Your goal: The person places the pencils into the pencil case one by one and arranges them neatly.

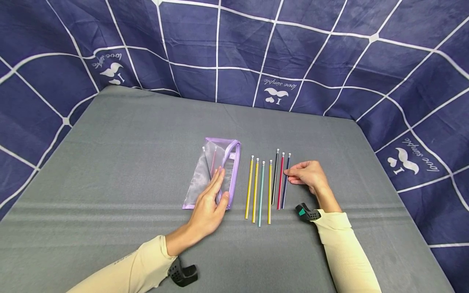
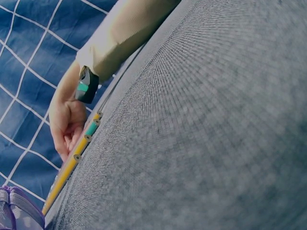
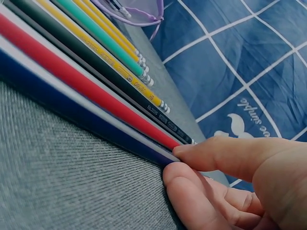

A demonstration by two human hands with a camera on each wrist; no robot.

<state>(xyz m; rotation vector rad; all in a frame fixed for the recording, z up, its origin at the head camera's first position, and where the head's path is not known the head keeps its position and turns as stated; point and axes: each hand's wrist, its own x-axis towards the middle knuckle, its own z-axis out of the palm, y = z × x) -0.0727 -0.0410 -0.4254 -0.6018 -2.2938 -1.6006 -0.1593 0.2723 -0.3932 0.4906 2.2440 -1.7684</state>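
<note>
My left hand [image 1: 209, 208] lies with straight fingers on a see-through mesh pencil pouch [image 1: 196, 192] with purple trim. Inside the pouch show a dark pencil [image 1: 206, 156] and a reddish one [image 1: 214, 158]. On the right, thumb and finger of my right hand [image 1: 309, 175] pinch a dark blue pencil [image 3: 96, 122] near its eraser end. Beside it lie a red pencil [image 1: 280, 185] and a black pencil [image 1: 275, 181]. The left wrist view shows the right hand beyond the row of pencils, with the pouch at its lower left corner.
Between the pouch and the black pencil, a teal pencil [image 1: 261, 195] and yellow pencils [image 1: 249, 187] lie side by side, erasers away from me. Grey cloth [image 1: 128, 162] covers the table. A dark blue gridded curtain [image 1: 242, 49] hangs along the back and sides.
</note>
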